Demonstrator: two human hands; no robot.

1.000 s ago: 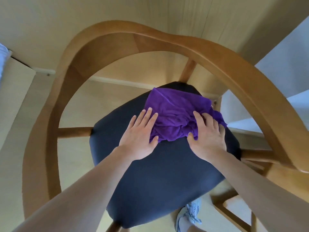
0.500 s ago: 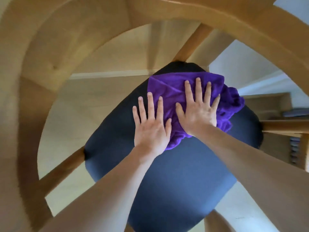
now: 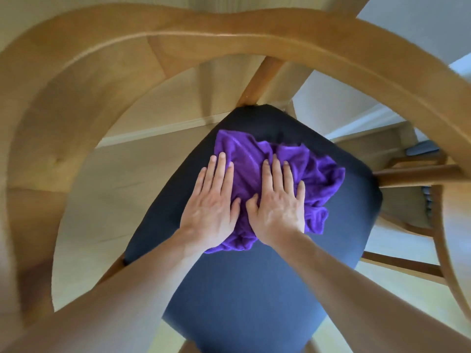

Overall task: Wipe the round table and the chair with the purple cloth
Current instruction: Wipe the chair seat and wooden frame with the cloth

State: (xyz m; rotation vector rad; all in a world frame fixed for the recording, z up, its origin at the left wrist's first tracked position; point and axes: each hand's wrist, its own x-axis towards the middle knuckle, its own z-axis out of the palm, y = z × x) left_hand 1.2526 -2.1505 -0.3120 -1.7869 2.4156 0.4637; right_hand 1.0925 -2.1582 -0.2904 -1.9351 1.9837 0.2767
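The purple cloth [image 3: 293, 169] lies bunched on the dark blue seat [image 3: 242, 296] of the wooden chair, in the seat's far half. My left hand [image 3: 212, 202] presses flat on the cloth's left edge, fingers straight and partly on the seat. My right hand [image 3: 279, 200] presses flat on the middle of the cloth, fingers spread. The chair's curved wooden back rail [image 3: 229, 42] arches above both hands. The round table is not in view.
Pale wood floor [image 3: 122, 184] surrounds the chair, with a white skirting strip [image 3: 158, 129] behind. Another wooden chair frame [image 3: 418, 174] stands close on the right. A grey-white wall [image 3: 339, 103] lies at the back right.
Both hands slid the cloth back toward me across the seat, away from its far corner. The cloth is more crumpled on its right side. The view shifted lower under the back rail.
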